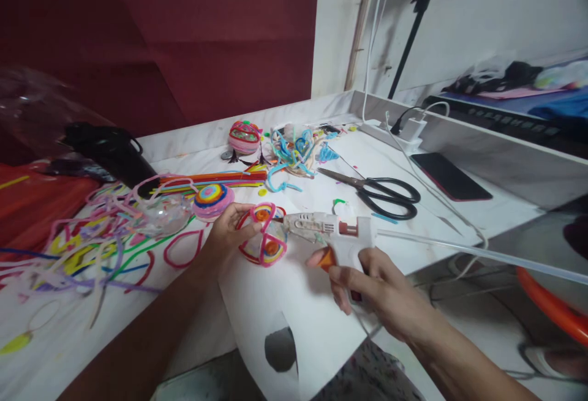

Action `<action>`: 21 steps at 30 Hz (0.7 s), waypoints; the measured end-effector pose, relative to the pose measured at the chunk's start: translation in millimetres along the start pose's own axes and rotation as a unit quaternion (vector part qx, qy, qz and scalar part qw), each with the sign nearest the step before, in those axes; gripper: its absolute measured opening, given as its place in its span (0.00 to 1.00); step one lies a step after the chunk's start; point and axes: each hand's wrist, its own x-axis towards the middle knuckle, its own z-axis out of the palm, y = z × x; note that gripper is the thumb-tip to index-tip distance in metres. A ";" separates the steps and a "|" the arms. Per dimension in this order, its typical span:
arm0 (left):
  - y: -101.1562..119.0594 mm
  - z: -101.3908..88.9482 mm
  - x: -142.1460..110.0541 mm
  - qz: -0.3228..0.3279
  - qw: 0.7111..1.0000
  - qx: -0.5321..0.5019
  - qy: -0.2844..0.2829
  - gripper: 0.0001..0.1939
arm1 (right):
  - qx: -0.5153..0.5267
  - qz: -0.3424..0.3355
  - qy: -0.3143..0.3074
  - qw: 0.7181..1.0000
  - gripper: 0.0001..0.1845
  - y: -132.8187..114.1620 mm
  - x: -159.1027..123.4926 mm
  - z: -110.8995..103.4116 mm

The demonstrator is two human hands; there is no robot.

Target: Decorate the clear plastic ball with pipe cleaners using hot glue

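My left hand (230, 234) grips a round craft ball (263, 247) trimmed with pink and red pipe-cleaner loops and orange centres. In my right hand (367, 278) is a white hot glue gun (351, 237), with fingers around its handle and at the orange trigger. The gun's nozzle points left and meets the ball's right side; whether it touches I cannot tell. A long clear glue stick (441, 245) juts from the gun's back. Under both hands lies a white paper sheet (303, 321) with a dark round hole near its front edge.
Black-handled scissors (388, 196) and a phone (452, 176) lie to the right, beside a white cable and plug. Loose pipe cleaners (105, 254) cover the left side. A striped ball (212, 201), a pink ball (245, 138) and a blue tangle (294, 147) sit further back.
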 end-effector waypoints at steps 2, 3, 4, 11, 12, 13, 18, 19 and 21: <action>0.9 0.6 0.5 -0.001 1.000 0.005 0.004 0.27 | 0.021 0.003 0.011 1.000 0.19 0.5 0.0 -1.1; 1.3 0.8 0.8 -0.001 1.000 0.008 0.004 0.26 | 0.037 0.003 0.019 0.999 0.20 1.3 0.3 -1.6; 1.6 0.9 0.9 -0.001 1.000 0.010 0.003 0.26 | 0.055 0.002 0.028 0.998 0.21 2.2 0.7 -2.0; 1.7 -0.9 1.8 0.000 1.000 0.026 0.002 0.25 | 0.184 0.006 0.054 0.981 0.28 -8.9 6.4 -13.4; 1.8 -1.3 2.1 0.000 1.000 0.030 0.004 0.25 | 0.195 0.006 0.051 0.980 0.28 -12.4 7.9 -18.6; 1.8 -1.6 2.3 0.002 0.999 0.033 0.006 0.26 | 0.201 0.009 0.053 0.978 0.28 -15.6 9.8 -25.0; 1.8 -1.8 2.9 0.005 0.999 0.036 0.009 0.25 | 0.172 0.024 0.164 0.971 0.20 -25.5 24.7 -71.5; 1.7 -1.7 2.8 0.006 0.999 0.030 0.011 0.24 | 0.163 0.027 0.181 0.970 0.17 -27.0 28.2 -81.9; 1.4 -2.0 3.1 0.016 0.999 0.027 0.014 0.22 | 0.133 0.045 0.184 0.973 0.11 -30.0 34.8 -101.4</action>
